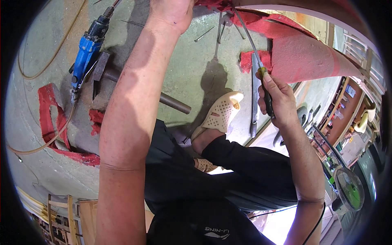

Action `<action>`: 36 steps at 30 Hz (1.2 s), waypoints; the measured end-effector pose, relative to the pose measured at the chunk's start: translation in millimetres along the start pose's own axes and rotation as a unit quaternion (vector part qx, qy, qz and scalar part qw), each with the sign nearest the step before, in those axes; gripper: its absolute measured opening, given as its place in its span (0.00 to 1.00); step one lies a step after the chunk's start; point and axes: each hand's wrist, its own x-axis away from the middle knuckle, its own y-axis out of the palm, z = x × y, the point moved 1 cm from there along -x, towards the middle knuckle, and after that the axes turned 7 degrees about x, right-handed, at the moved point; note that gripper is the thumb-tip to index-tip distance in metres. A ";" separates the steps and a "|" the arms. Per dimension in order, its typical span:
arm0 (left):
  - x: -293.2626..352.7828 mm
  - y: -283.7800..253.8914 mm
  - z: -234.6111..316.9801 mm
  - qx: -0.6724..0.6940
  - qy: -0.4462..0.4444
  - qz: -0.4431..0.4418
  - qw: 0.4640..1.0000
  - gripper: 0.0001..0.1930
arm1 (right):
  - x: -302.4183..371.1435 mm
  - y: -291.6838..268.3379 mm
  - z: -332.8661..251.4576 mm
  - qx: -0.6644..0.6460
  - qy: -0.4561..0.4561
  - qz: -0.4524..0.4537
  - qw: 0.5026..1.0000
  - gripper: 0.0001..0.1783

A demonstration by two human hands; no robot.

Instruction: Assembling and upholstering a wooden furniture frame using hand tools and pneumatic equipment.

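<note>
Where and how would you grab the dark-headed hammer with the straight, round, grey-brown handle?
Probably by the free end of its handle, coming from above on the person's right: that straight end shows bare beyond the left forearm, which hides the middle from view, while the dark head lies close beside the blue power tool.

Black top (pixel 188 220), dark trousers (pixel 249 163), beige perforated clogs (pixel 223 108).

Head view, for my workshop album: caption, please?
Right hand holding a steel-shafted screwdriver near ragged red fabric, blue elongated power tool on the floor.
</note>
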 end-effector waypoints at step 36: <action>2.4 4.4 1.0 0.000 -0.023 0.034 0.999 0.36 | -34.3 8.0 32.0 0.374 -0.218 0.070 0.899 0.33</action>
